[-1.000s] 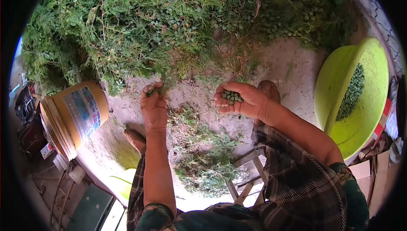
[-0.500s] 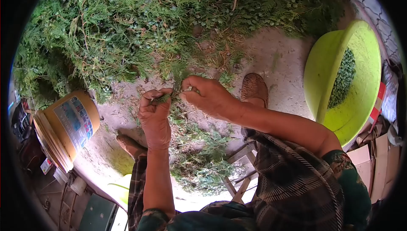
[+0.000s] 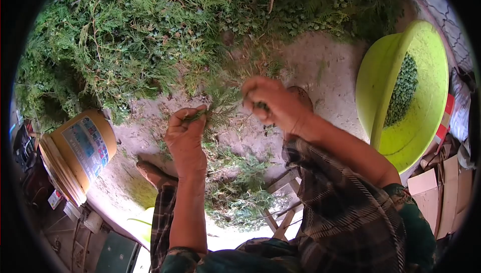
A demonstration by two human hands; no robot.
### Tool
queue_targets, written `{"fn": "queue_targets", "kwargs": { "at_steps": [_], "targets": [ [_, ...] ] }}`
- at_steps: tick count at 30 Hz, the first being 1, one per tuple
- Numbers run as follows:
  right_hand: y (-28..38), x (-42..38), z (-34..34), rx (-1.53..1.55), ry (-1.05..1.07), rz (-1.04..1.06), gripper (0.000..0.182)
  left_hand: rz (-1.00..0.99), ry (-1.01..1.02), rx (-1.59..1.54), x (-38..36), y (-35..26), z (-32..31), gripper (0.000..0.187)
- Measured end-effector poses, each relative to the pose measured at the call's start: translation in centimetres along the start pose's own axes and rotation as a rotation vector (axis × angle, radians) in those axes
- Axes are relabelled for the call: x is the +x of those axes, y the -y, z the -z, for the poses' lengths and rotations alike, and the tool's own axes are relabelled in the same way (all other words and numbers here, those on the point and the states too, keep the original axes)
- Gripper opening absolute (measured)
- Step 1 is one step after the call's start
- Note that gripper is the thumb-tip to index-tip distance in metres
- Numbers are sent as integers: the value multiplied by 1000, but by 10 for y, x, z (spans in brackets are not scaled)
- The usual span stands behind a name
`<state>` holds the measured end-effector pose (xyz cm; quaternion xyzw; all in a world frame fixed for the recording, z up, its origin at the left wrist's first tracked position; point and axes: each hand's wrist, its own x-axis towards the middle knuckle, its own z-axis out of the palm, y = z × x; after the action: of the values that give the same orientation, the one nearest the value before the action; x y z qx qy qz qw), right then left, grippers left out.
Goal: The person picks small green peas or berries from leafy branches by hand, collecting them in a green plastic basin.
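My left hand [image 3: 186, 131] is closed, thumb and fingers pinching the stem end of a green conifer sprig [image 3: 220, 107]. The sprig's flat, feathery leaves fan out to the right of my fingertips. Just right of it, apart from the sprig, is my right hand [image 3: 275, 103], blurred by motion, with its fingers curled. A bit of green shows inside those fingers, looking like small green cones. Below my hands a loose heap of clippings [image 3: 250, 172] lies on the floor. Small green cones [image 3: 402, 92] lie gathered in the lime-green basin [image 3: 433, 62] on the right.
A large pile of conifer branches [image 3: 165, 37] covers the floor ahead. A yellow bucket [image 3: 90, 147] lies tipped on the left. My shoes stand on the concrete floor [image 3: 325, 62], near the wooden stool legs [image 3: 285, 223]. Cardboard [image 3: 441, 193] stands at the lower right.
My right hand has pulled away from the left, moving to the right. The sprig now shows spread out between them. My left hand has stayed nearly in place.
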<state>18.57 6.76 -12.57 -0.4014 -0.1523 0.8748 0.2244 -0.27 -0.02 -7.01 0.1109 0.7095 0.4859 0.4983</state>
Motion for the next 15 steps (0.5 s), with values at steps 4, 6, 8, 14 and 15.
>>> {"fn": "queue_targets", "kwargs": {
  "at_steps": [4, 6, 8, 14, 15],
  "targets": [
    [-6, 2, -28, -350, 121, -98, 19, -97, -4, 183, -5, 5, -17, 16],
    [-8, 8, -24, -333, 130, -111, 19, -85, 0, 141, -14, 2, -25, 16],
    [-10, 12, -21, -512, 95, 5, 17, -71, 71, 75, -16, 5, -25, 13],
    [-11, 6, -24, -587, 77, 15, 18, -62, 60, 93, -13, 9, -24, 17],
    [-11, 6, -24, -594, 76, -28, 18, -58, 79, 54, -13, 11, -24, 17]
  ]
}}
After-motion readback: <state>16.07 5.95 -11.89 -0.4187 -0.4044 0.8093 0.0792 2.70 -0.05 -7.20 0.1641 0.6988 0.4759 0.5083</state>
